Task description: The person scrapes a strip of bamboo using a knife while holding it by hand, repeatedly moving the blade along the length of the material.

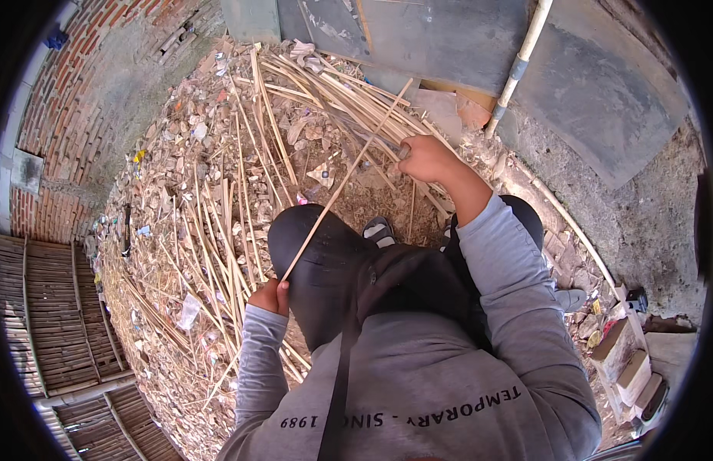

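Note:
My left hand (270, 296) grips the near end of a long thin bamboo strip (342, 182) beside my left knee. The strip runs up and to the right, its far end over a heap of pale bamboo strips (337, 96). My right hand (424, 157) is stretched forward with its fingers closed among the strips at the heap's right end; what it holds I cannot tell exactly. I sit with dark trousers, knees bent, and a sandalled foot (379, 230) shows between them.
Dry shavings and more bamboo strips (210, 253) cover the ground to my left. A brick wall (79, 84) stands far left, a woven bamboo panel (49, 323) lies lower left. Grey slabs (448, 38) and a pole (518, 65) are ahead. Bricks (629, 361) sit at right.

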A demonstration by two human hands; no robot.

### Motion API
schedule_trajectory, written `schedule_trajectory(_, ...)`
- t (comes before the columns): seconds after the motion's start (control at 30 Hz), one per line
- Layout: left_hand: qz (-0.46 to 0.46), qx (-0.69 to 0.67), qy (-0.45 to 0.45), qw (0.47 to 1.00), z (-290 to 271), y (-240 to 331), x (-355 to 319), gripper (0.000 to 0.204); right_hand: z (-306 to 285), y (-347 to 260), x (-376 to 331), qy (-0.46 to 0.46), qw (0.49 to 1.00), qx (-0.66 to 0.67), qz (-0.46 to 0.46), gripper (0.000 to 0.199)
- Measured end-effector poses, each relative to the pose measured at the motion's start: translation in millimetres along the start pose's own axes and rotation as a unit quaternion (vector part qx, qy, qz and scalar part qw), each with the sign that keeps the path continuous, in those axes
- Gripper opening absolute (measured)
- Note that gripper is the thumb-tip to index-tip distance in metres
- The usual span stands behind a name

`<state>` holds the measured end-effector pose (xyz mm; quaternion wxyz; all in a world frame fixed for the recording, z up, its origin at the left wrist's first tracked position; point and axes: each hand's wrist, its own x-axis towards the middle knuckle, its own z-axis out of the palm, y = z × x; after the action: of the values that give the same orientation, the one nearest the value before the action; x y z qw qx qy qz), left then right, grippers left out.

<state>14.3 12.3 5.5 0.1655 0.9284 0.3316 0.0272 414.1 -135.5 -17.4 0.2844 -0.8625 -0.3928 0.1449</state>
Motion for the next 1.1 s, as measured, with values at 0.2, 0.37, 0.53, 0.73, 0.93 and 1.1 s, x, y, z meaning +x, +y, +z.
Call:
schedule_trajectory(0.2, 0.002, -0.02, 0.005, 1.0, -7.0, -13.8, -10.0, 0.029, 3.1, -25.7, -15.8, -0.111, 0.988, -0.076, -0.08, 0.032)
schedule_trajectory(0.37, 0.01, 0.02, 0.025, 0.999, -15.8, -18.5, -18.6, 0.03, 8.6, -2.5, -2.3, -0.095, 0.995, -0.024, -0.021, 0.033)
schedule_trajectory(0.53, -0.009, 0.026, 0.038, 0.999, -13.4, -23.5, -22.4, 0.032, -1.2, -42.9, -18.8, -0.102, 0.991, -0.082, -0.023, 0.031)
schedule_trajectory(0.73, -0.009, 0.024, 0.029, 0.999, -11.0, -23.2, -29.1, 0.029, 8.3, -61.1, -33.9, -0.116, 0.983, -0.113, -0.09, 0.027)
schedule_trajectory(0.93, -0.005, 0.023, 0.031, 0.999, -14.3, -24.4, -32.2, 0.03, 3.7, -34.4, -16.0, -0.076, 0.994, -0.074, -0.013, 0.032)
schedule_trajectory(1.1, -0.015, 0.009, 0.003, 1.0, -24.3, -31.4, -39.3, 0.032, 6.4, -62.4, -34.9, -0.148, 0.979, -0.126, -0.062, 0.024)
